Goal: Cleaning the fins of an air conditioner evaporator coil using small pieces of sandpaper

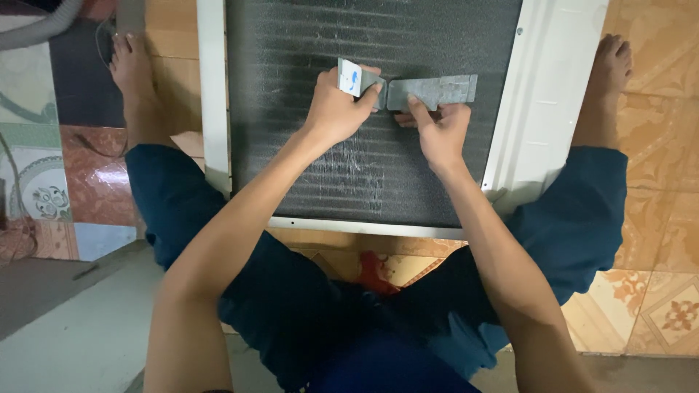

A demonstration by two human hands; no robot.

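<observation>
The finned condenser coil [378, 167] lies flat on the tiled floor [655, 218] in its white sheet-metal frame [542, 109], between the seated person's bare feet. Across the upper part of the fins rests a grey metal strip [433, 92].

The left hand [336, 109] is clenched around a small grey block with a white-and-blue label [352, 77] — seemingly a fin comb or similar tool, though its working edge is hidden — set at the strip's left end. The right hand [439, 131] presses the strip down with extended fingers [416, 109], thumb below; it pins the strip and does not grasp it.

Judged from this position, the step is dressing the fins along the strip:

- Keep the strip flat and parallel to the fin rows — any tilt would bend fins.
- Apply light, even pressure with the left hand; the thin fins deform easily.
- Hold the right-hand fingers clear of the strip's left end.
- Pale scuffed patches below mark areas needing attention.
</observation>
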